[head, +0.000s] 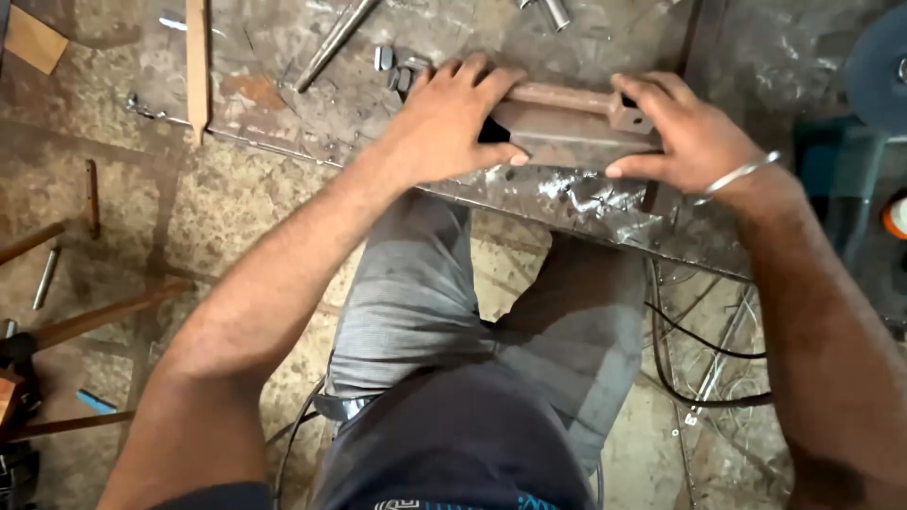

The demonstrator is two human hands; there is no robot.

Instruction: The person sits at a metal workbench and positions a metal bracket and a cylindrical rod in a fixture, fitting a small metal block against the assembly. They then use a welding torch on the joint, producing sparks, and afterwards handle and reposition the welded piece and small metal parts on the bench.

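In the upper middle of the frame, a rusty brown steel bar shaped like a long box [567, 118] lies flat on a scratched grey metal work plate [283, 57], close to the plate's near edge. The left hand [444, 123] sits on the bar's left end, fingers curled over the top and thumb tucked along the near side, so it is holding the bar. The right hand [690, 132] grips the bar's right end the same way, fingers over the far side and thumb on the near side. A thin silver bangle [742, 175] rings that wrist. The bar looks heavy and stiff; it will not bend or squash. Its rusty skin looks rough, so it should not slip much, but the corners may be sharp. Holding it at both ends, as the hands do, looks like the steady way. A small square block sticks up near the bar's right end. Lumps of shiny melted metal [595, 198] sit on the plate just below the bar. A pointed grey metal rod [335, 42] lies in the upper middle, and a pale wooden strip [196, 66] lies at upper left. Black cables [699, 345] loop on the floor at lower right.
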